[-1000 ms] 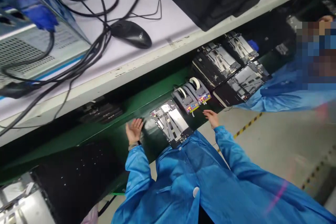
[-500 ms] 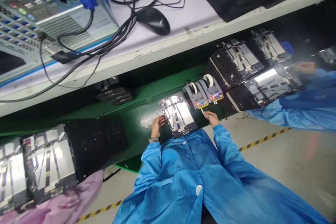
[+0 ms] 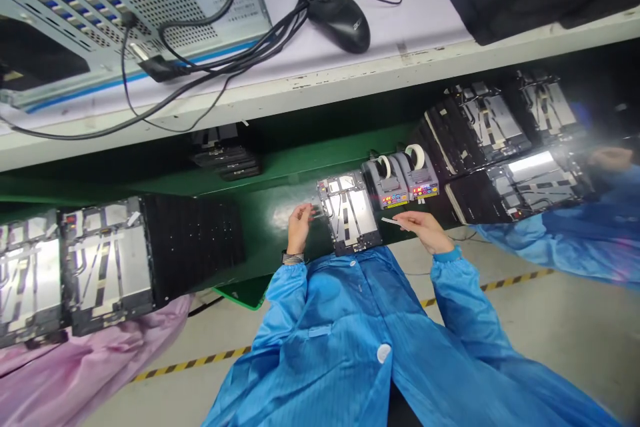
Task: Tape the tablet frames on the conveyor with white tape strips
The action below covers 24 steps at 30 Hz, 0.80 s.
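An opened tablet (image 3: 349, 213), with silver batteries and dark flex cables showing, lies on the green bench in front of me. My left hand (image 3: 299, 228) is off its left edge, fingers loosely bent and apart, with nothing visible in them. Between thumb and forefinger, my right hand (image 3: 425, 229) pinches one end of a short white strip of tape (image 3: 391, 221), which points left toward the tablet's lower right side. Behind that hand stand two grey tape dispensers (image 3: 385, 181) with white rolls and lit displays. A small white tab shows at the front of the right one.
More opened tablets (image 3: 107, 267) and a dark stack (image 3: 190, 240) lie left, by a pink sleeve (image 3: 100, 360). On the right are further tablets (image 3: 540, 180) and a co-worker's blue sleeve (image 3: 560, 223). A shelf (image 3: 400, 57) overhead holds a computer, cables and a mouse (image 3: 340, 21).
My right hand has drawn the tape strip away from the left dispenser, moving right and turning. The left hand has eased slightly off the tablet's edge. The camera view has shifted.
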Each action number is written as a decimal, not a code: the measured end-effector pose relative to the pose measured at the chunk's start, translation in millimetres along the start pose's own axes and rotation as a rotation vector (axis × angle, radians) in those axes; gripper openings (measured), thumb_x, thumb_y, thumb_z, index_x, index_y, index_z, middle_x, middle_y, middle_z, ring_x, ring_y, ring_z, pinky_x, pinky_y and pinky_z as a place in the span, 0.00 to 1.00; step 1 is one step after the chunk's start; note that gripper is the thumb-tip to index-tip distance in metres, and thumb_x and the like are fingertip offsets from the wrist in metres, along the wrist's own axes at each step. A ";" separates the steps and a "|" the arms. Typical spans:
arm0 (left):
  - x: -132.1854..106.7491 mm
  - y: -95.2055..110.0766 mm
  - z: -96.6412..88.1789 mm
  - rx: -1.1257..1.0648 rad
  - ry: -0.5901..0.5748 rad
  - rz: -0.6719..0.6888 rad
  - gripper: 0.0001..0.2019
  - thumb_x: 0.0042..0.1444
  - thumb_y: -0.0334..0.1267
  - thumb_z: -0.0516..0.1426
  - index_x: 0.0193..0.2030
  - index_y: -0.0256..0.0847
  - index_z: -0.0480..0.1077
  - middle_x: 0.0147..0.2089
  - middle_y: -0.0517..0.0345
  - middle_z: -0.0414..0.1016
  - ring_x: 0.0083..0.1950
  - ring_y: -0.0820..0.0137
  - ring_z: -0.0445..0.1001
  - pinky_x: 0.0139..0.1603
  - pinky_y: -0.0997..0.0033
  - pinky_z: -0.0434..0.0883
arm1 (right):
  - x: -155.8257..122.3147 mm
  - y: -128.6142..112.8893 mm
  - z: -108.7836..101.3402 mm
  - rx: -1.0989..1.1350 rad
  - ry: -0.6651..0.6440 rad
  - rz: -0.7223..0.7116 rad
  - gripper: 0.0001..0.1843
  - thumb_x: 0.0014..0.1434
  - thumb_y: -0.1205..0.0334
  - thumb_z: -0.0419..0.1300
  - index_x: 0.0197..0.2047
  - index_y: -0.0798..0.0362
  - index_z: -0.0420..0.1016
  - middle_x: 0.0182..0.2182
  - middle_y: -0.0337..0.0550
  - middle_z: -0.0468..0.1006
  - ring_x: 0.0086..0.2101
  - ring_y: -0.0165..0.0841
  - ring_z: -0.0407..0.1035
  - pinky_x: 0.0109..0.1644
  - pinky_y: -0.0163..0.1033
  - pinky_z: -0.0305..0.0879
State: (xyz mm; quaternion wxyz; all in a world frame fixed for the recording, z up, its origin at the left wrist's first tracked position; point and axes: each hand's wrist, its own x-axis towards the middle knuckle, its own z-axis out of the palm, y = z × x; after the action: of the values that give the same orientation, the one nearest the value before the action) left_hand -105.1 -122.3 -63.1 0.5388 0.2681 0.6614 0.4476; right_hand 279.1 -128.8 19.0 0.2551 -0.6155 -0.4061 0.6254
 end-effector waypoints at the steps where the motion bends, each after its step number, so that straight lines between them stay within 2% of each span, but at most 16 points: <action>1: -1.3 5.0 0.2 0.012 0.001 0.023 0.18 0.61 0.52 0.62 0.48 0.40 0.76 0.51 0.48 0.81 0.48 0.64 0.81 0.47 0.65 0.76 | -1.4 -23.3 8.5 -0.033 -0.068 -0.062 0.24 0.54 0.44 0.72 0.47 0.53 0.85 0.43 0.49 0.85 0.42 0.39 0.76 0.51 0.45 0.72; 4: -5.7 19.7 3.6 0.036 0.015 0.093 0.17 0.61 0.51 0.62 0.49 0.40 0.76 0.50 0.48 0.81 0.47 0.64 0.80 0.45 0.66 0.75 | 9.7 -85.2 45.2 -0.067 -0.252 -0.208 0.21 0.58 0.46 0.70 0.47 0.53 0.84 0.43 0.48 0.84 0.45 0.40 0.77 0.54 0.46 0.71; 6: -8.6 26.9 6.2 0.037 0.034 0.135 0.17 0.62 0.51 0.61 0.48 0.40 0.76 0.47 0.49 0.81 0.44 0.66 0.80 0.43 0.67 0.74 | 29.2 -109.3 73.3 -0.082 -0.369 -0.247 0.21 0.58 0.47 0.71 0.47 0.54 0.83 0.40 0.47 0.84 0.42 0.38 0.77 0.50 0.44 0.71; 8: -10.9 30.5 7.7 0.029 0.040 0.154 0.17 0.62 0.51 0.61 0.47 0.39 0.76 0.44 0.50 0.81 0.40 0.67 0.78 0.40 0.69 0.73 | 54.4 -117.3 97.7 -0.103 -0.456 -0.265 0.21 0.56 0.49 0.72 0.46 0.56 0.82 0.33 0.44 0.82 0.36 0.34 0.75 0.44 0.40 0.70; 11: -11.5 29.9 8.1 0.025 0.027 0.146 0.16 0.62 0.51 0.61 0.46 0.39 0.77 0.41 0.51 0.81 0.36 0.69 0.77 0.37 0.69 0.72 | 92.0 -109.6 118.6 -0.174 -0.524 -0.236 0.21 0.53 0.52 0.73 0.45 0.57 0.80 0.26 0.38 0.78 0.28 0.30 0.71 0.33 0.34 0.65; 13: -9.8 27.4 8.1 0.037 0.008 0.129 0.16 0.61 0.50 0.61 0.45 0.40 0.77 0.40 0.52 0.81 0.35 0.69 0.76 0.35 0.70 0.71 | 111.1 -101.5 121.2 -0.229 -0.552 -0.206 0.22 0.51 0.53 0.74 0.45 0.56 0.79 0.24 0.36 0.77 0.26 0.29 0.69 0.29 0.33 0.61; 16: -6.0 24.1 9.2 0.054 -0.028 0.109 0.15 0.60 0.50 0.62 0.43 0.40 0.78 0.39 0.53 0.81 0.34 0.70 0.76 0.34 0.71 0.69 | 127.1 -95.6 115.8 -0.270 -0.585 -0.175 0.24 0.50 0.54 0.75 0.47 0.55 0.77 0.25 0.35 0.77 0.25 0.29 0.69 0.29 0.32 0.61; 20: -2.6 22.7 13.1 0.052 -0.055 0.121 0.13 0.58 0.49 0.64 0.41 0.40 0.78 0.36 0.55 0.79 0.33 0.70 0.75 0.35 0.70 0.70 | 131.3 -100.5 109.4 -0.286 -0.628 -0.173 0.25 0.50 0.54 0.75 0.49 0.55 0.76 0.26 0.35 0.77 0.26 0.29 0.68 0.30 0.33 0.62; 24: -1.5 23.6 17.3 0.048 -0.063 0.133 0.12 0.58 0.47 0.64 0.41 0.40 0.77 0.35 0.56 0.79 0.33 0.71 0.74 0.37 0.69 0.72 | 129.9 -108.0 112.0 -0.273 -0.670 -0.223 0.26 0.51 0.54 0.74 0.50 0.55 0.76 0.27 0.35 0.78 0.27 0.28 0.69 0.32 0.33 0.63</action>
State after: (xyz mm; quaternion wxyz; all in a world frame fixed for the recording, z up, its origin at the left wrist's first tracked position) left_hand -91.2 -107.5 -41.9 0.5218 0.3383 0.6354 0.4577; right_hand 135.6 14.2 24.9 0.0901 -0.3571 -0.6110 0.7007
